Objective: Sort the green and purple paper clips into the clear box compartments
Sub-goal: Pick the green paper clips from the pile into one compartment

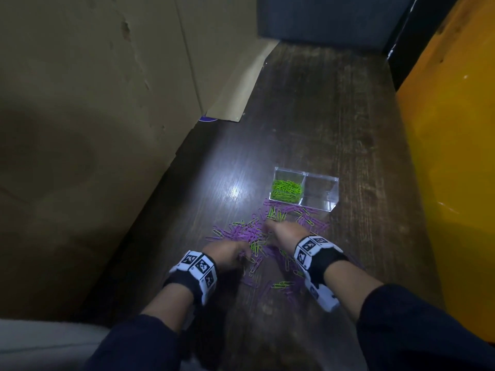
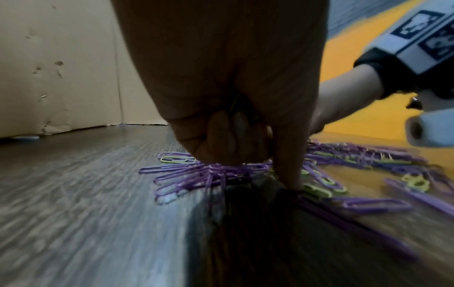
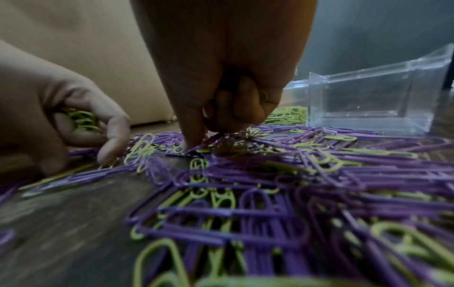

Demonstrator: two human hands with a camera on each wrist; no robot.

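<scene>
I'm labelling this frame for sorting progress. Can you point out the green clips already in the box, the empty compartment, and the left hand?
green clips in the box (image 1: 286, 190): head view, middle of the heap.
empty compartment (image 1: 320, 192): head view, its bare floor.
left hand (image 1: 227, 251): head view, back of the hand.

Head view: looks from above my forearms, forward and down along the bench (image 1: 308, 108), at a distance. Left wrist view: sits low, just above the bench, facing along my left hand (image 2: 228, 81), close to the paper clips (image 2: 209, 174). Right wrist view: equally low and close, facing along my right hand (image 3: 228, 64) toward the clear box (image 3: 368, 99). All three views share the clip pile; each wrist view shows the opposite hand.
</scene>
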